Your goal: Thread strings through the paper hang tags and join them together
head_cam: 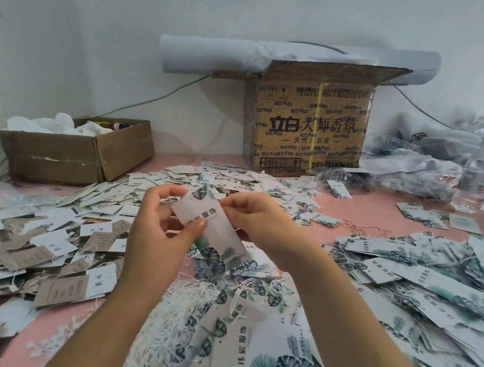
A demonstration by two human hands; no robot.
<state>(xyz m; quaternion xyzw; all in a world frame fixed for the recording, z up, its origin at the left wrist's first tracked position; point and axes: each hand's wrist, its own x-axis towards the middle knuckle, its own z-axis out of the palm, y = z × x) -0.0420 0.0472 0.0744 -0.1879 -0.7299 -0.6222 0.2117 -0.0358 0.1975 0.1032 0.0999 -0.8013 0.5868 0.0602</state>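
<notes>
Though blurred, pale leaf-printed hang tag [221, 227].

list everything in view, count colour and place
held hang tag: one, white with green leaves, between both hands
leaf-print tags: many, white and green, heaps right and front
small tags: many, brown and white, heap at left
strings: a bundle, white, front centre
tall box: one, brown printed cardboard, back centre
low box: one, brown, open, back left
bottles: several, clear, back right
left hand: grips the held hang tag
right hand: pinches its top end
</notes>
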